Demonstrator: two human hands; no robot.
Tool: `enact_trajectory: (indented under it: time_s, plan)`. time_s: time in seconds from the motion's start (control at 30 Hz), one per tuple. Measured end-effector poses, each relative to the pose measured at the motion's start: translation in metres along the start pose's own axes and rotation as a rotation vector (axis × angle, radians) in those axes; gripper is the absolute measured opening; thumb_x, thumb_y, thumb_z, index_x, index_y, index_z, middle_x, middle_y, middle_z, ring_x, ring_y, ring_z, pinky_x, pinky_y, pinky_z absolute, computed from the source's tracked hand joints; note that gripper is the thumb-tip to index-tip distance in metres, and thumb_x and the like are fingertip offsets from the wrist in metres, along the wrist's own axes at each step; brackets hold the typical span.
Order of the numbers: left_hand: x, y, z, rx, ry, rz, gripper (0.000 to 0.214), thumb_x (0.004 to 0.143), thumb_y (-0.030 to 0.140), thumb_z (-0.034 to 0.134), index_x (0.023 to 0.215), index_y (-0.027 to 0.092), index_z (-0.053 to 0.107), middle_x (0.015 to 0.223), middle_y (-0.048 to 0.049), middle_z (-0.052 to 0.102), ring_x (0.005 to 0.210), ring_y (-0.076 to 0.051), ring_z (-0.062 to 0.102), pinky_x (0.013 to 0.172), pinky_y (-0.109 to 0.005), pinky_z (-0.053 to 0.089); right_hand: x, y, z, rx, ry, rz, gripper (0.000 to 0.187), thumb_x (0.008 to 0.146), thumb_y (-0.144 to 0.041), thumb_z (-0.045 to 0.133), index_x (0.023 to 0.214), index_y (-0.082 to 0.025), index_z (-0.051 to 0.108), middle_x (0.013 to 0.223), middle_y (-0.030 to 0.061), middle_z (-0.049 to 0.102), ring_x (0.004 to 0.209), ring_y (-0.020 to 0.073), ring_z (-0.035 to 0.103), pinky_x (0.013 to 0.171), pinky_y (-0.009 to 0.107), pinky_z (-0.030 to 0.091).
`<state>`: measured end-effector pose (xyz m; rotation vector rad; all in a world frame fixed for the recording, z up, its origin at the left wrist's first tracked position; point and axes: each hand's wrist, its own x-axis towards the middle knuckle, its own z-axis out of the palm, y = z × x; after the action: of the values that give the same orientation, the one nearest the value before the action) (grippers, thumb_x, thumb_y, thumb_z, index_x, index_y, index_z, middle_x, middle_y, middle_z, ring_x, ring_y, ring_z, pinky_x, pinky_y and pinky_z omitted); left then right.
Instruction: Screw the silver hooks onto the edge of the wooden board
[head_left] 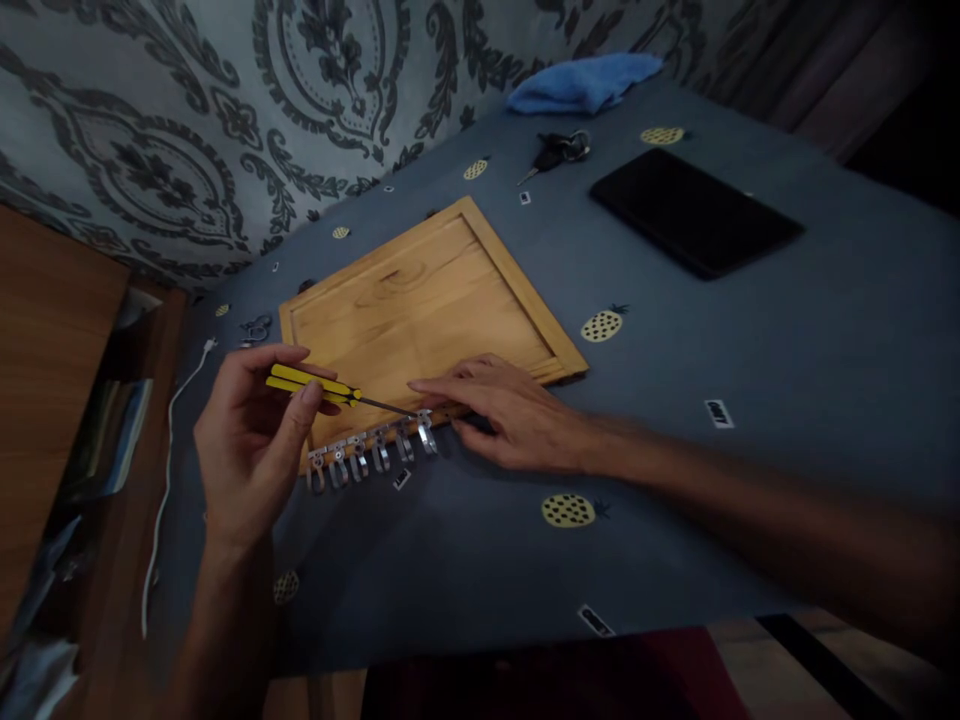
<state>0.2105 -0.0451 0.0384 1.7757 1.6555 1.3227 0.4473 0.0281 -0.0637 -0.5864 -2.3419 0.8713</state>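
My left hand (259, 430) is closed around the yellow handle of a screwdriver (315, 384). Its thin metal shaft points right, and the tip meets the rightmost metal hook (425, 432) on the near edge of a framed wooden board (405, 310). Several more silver hooks (360, 455) line that same edge to the left. My right hand (517, 415) grips the board's near edge just right of the last hook, fingers over the top and thumb at the front side. Its index finger stretches toward the screwdriver tip.
A black tablet-like slab (697, 212) lies at the right back, with keys (559, 152) and a blue cloth (585, 84) beyond the board. Small metal pieces (256, 328) sit left of the board. A white cable (169, 480) runs along the left table edge, beside a shelf.
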Motion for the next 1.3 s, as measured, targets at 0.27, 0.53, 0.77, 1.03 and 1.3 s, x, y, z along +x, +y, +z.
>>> enact_trajectory:
  time_s: [0.27, 0.53, 0.77, 1.03, 1.3]
  plan:
    - [-0.001, -0.001, 0.006, 0.034, -0.024, 0.005, 0.022, 0.092, 0.028, 0.076, 0.111, 0.021, 0.067, 0.095, -0.0012, 0.076, 0.078, -0.014, 0.076, 0.068, -0.023, 0.065, 0.001, -0.001, -0.001, 0.000, 0.001, 0.008, 0.058, 0.089, -0.013, 0.052, 0.147, -0.014, 0.059, 0.115, 0.0144, 0.073, 0.108, 0.0280, 0.064, 0.096, 0.046, 0.049]
    - [0.001, -0.001, 0.000, 0.063, 0.030, -0.010, 0.025, 0.086, 0.032, 0.080, 0.105, 0.020, 0.068, 0.091, 0.0000, 0.074, 0.069, -0.012, 0.075, 0.064, -0.021, 0.063, 0.001, 0.003, -0.003, 0.308, 0.131, 0.082, 0.060, 0.088, -0.010, 0.050, 0.147, -0.019, 0.058, 0.121, 0.0097, 0.077, 0.107, 0.0222, 0.071, 0.088, 0.038, 0.056]
    - [0.026, -0.064, -0.015, -0.021, 0.033, -0.152, 0.040, 0.071, 0.046, 0.085, 0.088, 0.020, 0.059, 0.080, 0.0019, 0.071, 0.068, -0.015, 0.073, 0.067, -0.026, 0.061, 0.008, 0.018, -0.022, 0.684, 0.471, 0.297, 0.042, 0.094, -0.033, 0.062, 0.132, -0.017, 0.069, 0.103, 0.0079, 0.080, 0.091, 0.0183, 0.074, 0.088, 0.036, 0.058]
    - [0.028, -0.114, -0.019, 0.117, -0.169, -0.091, 0.027, 0.077, 0.041, 0.079, 0.089, 0.021, 0.067, 0.084, -0.0009, 0.071, 0.079, -0.019, 0.067, 0.070, -0.029, 0.052, 0.015, 0.021, -0.029, 0.888, 0.605, 0.497, 0.043, 0.081, -0.036, 0.073, 0.120, -0.017, 0.074, 0.092, 0.0070, 0.080, 0.078, 0.0167, 0.072, 0.075, 0.031, 0.058]
    - [0.035, -0.136, -0.010, 0.328, -0.297, 0.135, 0.026, 0.096, 0.042, 0.069, 0.096, 0.016, 0.069, 0.093, -0.0037, 0.071, 0.087, -0.018, 0.068, 0.083, -0.037, 0.058, 0.012, 0.023, -0.026, 0.840, 0.562, 0.511, 0.053, 0.073, -0.056, 0.088, 0.113, -0.022, 0.080, 0.092, 0.0080, 0.081, 0.075, 0.0170, 0.072, 0.075, 0.030, 0.059]
